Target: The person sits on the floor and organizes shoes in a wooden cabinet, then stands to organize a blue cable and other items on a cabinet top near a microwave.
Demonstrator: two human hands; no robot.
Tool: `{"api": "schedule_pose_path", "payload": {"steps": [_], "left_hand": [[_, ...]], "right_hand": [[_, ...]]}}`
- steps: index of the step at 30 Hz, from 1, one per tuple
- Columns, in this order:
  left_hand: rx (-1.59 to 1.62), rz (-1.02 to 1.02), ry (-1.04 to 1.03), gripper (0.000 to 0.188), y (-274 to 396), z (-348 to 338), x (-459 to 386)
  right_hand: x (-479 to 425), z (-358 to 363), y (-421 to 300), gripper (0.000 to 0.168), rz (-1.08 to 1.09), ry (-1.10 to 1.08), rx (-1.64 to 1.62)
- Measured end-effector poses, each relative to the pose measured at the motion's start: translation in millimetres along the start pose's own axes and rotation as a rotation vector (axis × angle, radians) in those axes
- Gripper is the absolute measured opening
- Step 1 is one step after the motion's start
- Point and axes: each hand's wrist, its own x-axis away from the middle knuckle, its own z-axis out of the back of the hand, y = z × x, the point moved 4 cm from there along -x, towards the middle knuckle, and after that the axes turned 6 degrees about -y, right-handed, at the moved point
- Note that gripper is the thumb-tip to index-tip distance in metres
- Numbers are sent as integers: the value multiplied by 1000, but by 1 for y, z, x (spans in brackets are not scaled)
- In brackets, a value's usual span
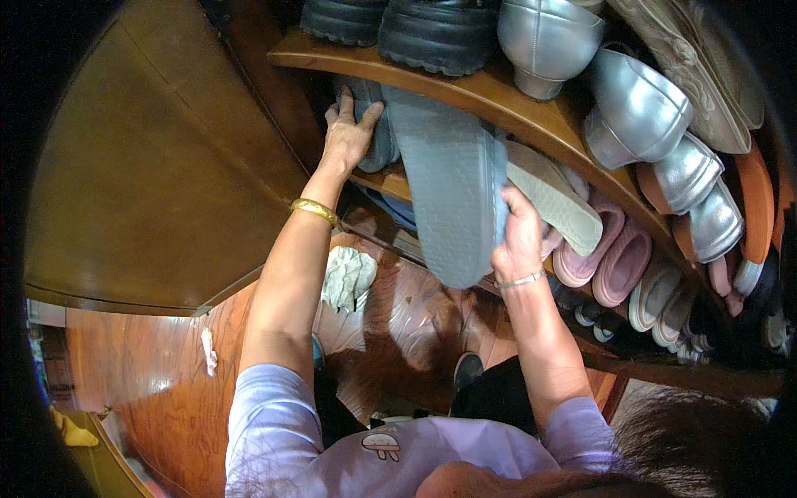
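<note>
My right hand [520,236] grips the edge of a grey-blue slipper [445,193], whose textured sole faces me. The slipper's upper end lies under the upper wooden shelf. At the left, my left hand [350,134] rests with its fingers spread on another grey slipper [377,149], which sits on the lower shelf near the cabinet's side. Just right of the held slipper, a cream slipper [557,196] leans with its sole showing. Pink slippers [621,269] stand further right in the same row.
Black shoes [436,37] and silver heeled shoes [641,106] stand on the upper wooden shelf [398,68]. A large brown cabinet door [155,168] is swung out at the left. A crumpled pale cloth [348,277] and a small white item [208,352] lie on the wooden floor [168,398].
</note>
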Motion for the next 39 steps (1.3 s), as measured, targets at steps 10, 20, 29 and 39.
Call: {"api": "schedule_pose_path", "payload": {"steps": [10,20,29,39], "left_hand": [[-54,-89,154,69,0,11,36],[-9,-352,-110,113,17,-26,151],[-249,-415,-159,150,30,-37,150],[-148,-570,42,133,71,-18,129]], "right_hand": [[-36,-28,30,20,37,99,-138],[-56,-17,32,24,159,-22,-120],[-32,-27,13,32,179,-80,57],[5,-64,-11,50,315,-64,777]]}}
